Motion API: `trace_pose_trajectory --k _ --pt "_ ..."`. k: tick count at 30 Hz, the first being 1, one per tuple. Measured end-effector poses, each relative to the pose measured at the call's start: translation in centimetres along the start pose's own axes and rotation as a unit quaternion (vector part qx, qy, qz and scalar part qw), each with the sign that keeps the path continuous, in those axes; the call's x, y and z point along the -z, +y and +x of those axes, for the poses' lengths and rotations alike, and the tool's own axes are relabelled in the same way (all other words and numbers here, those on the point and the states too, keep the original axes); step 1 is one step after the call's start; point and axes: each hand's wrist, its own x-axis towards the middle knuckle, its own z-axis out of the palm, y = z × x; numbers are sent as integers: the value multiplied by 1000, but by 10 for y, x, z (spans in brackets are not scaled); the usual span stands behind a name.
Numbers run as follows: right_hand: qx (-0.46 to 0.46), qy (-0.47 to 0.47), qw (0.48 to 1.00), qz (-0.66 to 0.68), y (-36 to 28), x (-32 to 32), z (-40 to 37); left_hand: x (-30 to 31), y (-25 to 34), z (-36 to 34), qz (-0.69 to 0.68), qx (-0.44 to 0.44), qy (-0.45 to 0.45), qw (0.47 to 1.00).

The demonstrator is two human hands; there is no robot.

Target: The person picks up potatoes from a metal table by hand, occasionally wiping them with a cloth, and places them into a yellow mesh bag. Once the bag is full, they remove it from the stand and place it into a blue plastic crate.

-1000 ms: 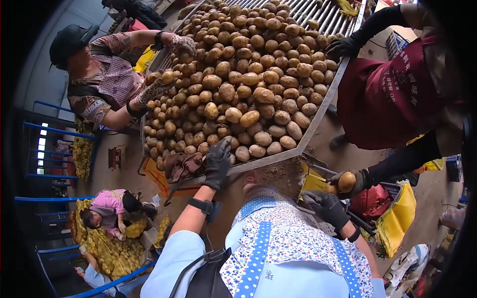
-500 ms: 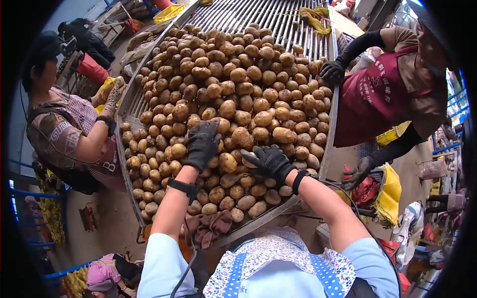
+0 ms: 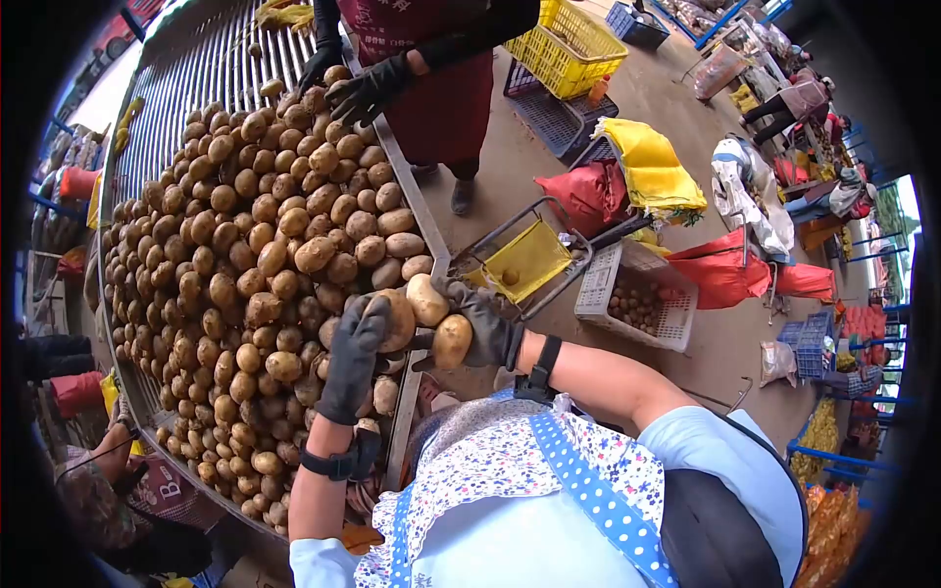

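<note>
Black-gloved, my left hand (image 3: 353, 361) is closed on a brown potato (image 3: 398, 321) near the right rim of the sorting table. Beside it, my right hand (image 3: 487, 328), gloved too, grips two potatoes: a pale one (image 3: 427, 298) on top and a yellowish one (image 3: 452, 342) below. These potatoes sit close together between my hands, above the table's edge. To the left spreads a large heap of potatoes (image 3: 245, 284) on the slatted table (image 3: 196, 73). Part of my right fingers is hidden behind the potatoes.
Across the table's corner a co-worker in a dark red apron (image 3: 426, 88) reaches onto the heap with gloved hands. Right of the table stand a metal frame with a yellow bag (image 3: 524, 260), a white crate (image 3: 627, 328) holding potatoes, and yellow and dark crates (image 3: 564, 49). Another worker is at lower left.
My view has swung right, toward the crates and frame. My hands have left the middle of the heap for its right edge, and now hold potatoes.
</note>
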Motion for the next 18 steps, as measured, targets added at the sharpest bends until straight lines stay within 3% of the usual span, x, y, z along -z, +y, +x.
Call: trace_pose_trajectory --k 4,5,6,7,8,9,11,12,14,15,17,18 --pt "81 97 991 36 -60 89 -74 -123 -59 55 6 25 -62 998" --pt "117 161 980 4 -86 144 -81 -144 -53 63 68 80 -100 989" --pt "88 129 988 10 -94 110 -96 -167 -28 61 24 191 -89 977" --pt "90 143 986 -2 -104 111 -101 -181 -76 77 150 125 -52 979" --pt "90 110 990 -7 -121 152 -104 -191 -46 66 230 143 -49 961" --pt "91 149 983 53 -140 193 -109 -199 -100 66 263 39 21 964" --pt "185 314 931 -34 -130 165 -101 -185 -82 38 324 29 69 943" --pt "162 312 935 -43 -132 166 -97 -170 -69 18 316 -9 75 946" --pt "98 386 915 63 -142 170 -90 -140 -77 -14 347 -70 115 928" --pt "86 388 916 51 -135 161 -82 -123 -70 -38 376 -61 180 907" --pt "82 250 943 -206 -104 128 -64 -78 -68 -99 442 -63 300 843" --pt "66 224 930 -283 -86 105 -53 -54 -66 -127 523 -31 337 782"
